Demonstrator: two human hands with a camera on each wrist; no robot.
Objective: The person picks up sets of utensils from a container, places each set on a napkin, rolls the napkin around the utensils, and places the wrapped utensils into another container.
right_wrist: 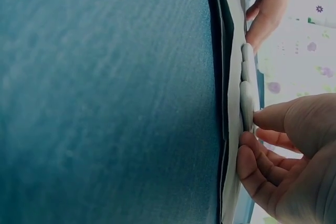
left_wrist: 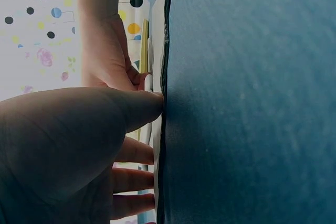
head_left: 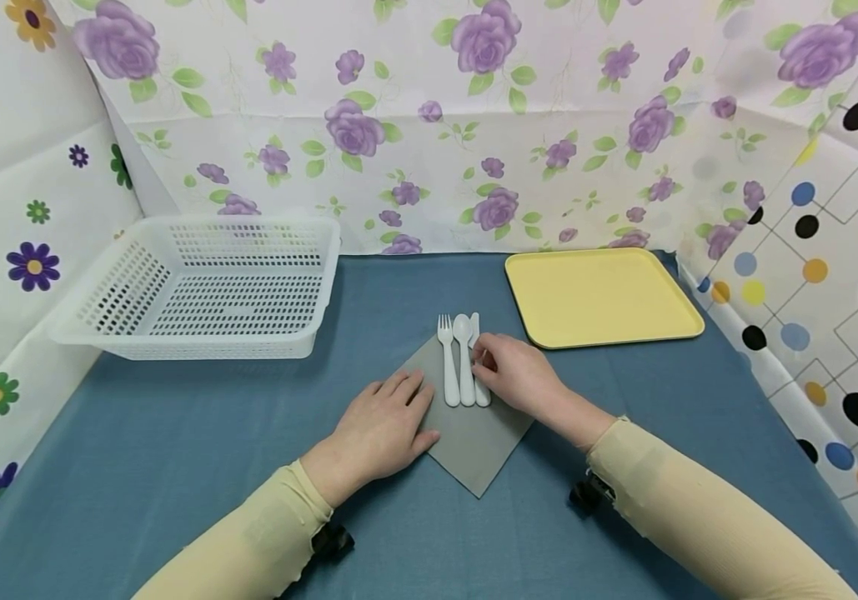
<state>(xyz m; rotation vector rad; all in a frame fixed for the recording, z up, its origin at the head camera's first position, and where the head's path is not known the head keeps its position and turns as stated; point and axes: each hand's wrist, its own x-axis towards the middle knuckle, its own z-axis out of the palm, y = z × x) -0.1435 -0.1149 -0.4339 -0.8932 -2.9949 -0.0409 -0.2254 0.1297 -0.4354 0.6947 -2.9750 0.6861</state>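
A grey folded napkin [head_left: 475, 450] lies on the table with one corner toward me. On it a white fork [head_left: 449, 362], a white spoon [head_left: 464, 367] and a white knife [head_left: 483, 395] lie side by side, heads pointing away. My right hand [head_left: 516, 372] pinches the knife at its right side; its fingers partly cover the knife's middle. The left hand [head_left: 376, 427] rests with spread fingers on the napkin's left edge. In the left wrist view, the left thumb [left_wrist: 144, 109] touches that edge. The right wrist view shows the right thumb [right_wrist: 270, 117] against the end piece of cutlery.
A white perforated basket [head_left: 211, 343] stands at the back left. At the back right lies a yellow tray [head_left: 601, 296]. Blue cloth [head_left: 211, 442] covers the table, and patterned sheets [head_left: 413, 142] hang behind it and at both sides.
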